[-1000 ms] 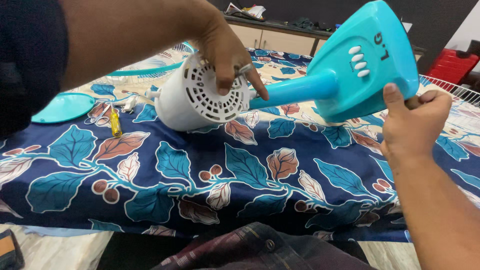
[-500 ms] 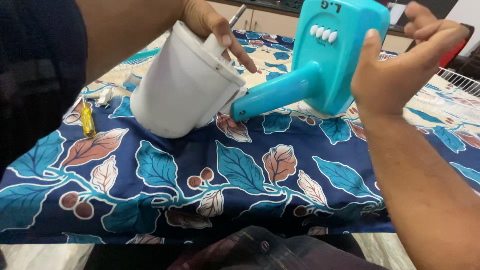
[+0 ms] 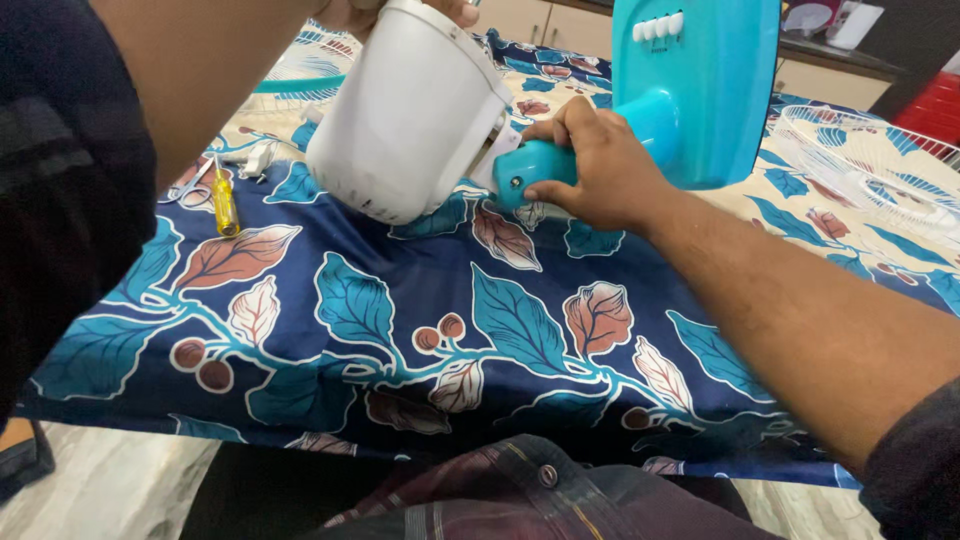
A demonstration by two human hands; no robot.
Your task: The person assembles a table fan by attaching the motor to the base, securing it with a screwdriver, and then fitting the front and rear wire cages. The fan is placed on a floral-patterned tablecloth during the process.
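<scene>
Leaf-patterned blue cloth covers the table as the right hand (image 3: 600, 175) wraps closed around the turquoise fan neck (image 3: 560, 160) at centre top, the left hand (image 3: 400, 12), grip hidden at the upper edge, steadying the white motor housing (image 3: 405, 110) beside a yellow screwdriver (image 3: 225, 205).

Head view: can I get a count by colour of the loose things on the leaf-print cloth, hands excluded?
White: 3 - motor housing, wire fan guard, small plug-like piece
Turquoise: 1 - fan stand, gripped by the right hand
Yellow: 1 - screwdriver
Total: 5
</scene>
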